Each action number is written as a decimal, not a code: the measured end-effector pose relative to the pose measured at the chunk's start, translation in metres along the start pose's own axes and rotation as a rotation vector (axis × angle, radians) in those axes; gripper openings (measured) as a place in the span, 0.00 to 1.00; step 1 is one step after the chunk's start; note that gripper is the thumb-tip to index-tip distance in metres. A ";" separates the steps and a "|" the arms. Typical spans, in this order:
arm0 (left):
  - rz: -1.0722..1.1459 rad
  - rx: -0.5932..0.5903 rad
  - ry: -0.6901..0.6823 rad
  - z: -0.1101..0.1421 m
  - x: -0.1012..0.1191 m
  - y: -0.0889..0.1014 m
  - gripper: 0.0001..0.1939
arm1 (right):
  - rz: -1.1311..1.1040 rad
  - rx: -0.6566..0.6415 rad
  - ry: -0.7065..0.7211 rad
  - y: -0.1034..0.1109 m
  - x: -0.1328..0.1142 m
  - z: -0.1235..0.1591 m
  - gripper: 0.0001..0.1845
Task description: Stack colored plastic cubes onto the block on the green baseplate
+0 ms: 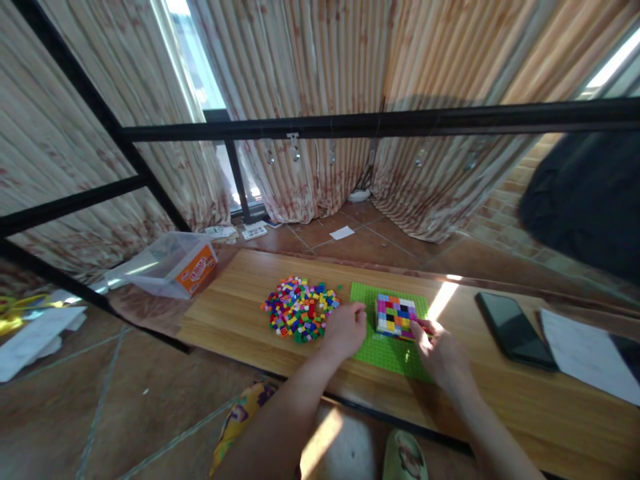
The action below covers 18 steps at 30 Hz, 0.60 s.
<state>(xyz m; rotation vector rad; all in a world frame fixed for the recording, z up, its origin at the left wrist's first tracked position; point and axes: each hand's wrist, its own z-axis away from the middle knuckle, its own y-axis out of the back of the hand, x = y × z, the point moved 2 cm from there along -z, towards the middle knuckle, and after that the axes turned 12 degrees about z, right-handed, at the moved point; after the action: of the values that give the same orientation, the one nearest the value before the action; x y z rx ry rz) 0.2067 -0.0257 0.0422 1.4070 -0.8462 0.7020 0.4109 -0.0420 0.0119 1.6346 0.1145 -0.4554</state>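
A low block of multicoloured toy building bricks point(395, 308) sits on a green studded baseplate point(383, 353). My right hand point(440, 350) is at the block's right side, thumb and forefinger closed on its edge. Over the baseplate's left edge is my left hand point(346, 330), its fingers curled together; whatever they may hold is hidden. Just left of that hand lies a heap of small loose bricks point(295, 307) in many colours. A single green brick point(339, 287) lies apart from the heap, near the baseplate.
The wooden table point(225, 320) carries a dark smartphone point(515, 330) and a white paper sheet point(585, 353) on the right. Beyond its left end stands a clear plastic box point(165, 267) with an orange label. A black metal bar point(340, 125) crosses before the curtains point(320, 67).
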 end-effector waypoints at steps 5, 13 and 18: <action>-0.303 0.152 0.123 -0.002 -0.029 0.064 0.14 | -0.024 0.021 0.004 0.002 0.002 -0.002 0.23; -0.554 0.142 0.139 0.005 -0.048 0.077 0.09 | -0.135 -0.006 -0.036 0.000 0.001 -0.008 0.25; -0.616 0.157 0.180 0.001 -0.041 0.069 0.14 | -0.123 0.022 -0.021 0.003 -0.002 -0.007 0.24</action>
<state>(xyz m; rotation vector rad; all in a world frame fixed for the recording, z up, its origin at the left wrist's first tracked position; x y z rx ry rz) 0.1264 -0.0198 0.0456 1.6070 -0.1900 0.4113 0.4120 -0.0354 0.0153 1.6498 0.1960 -0.5696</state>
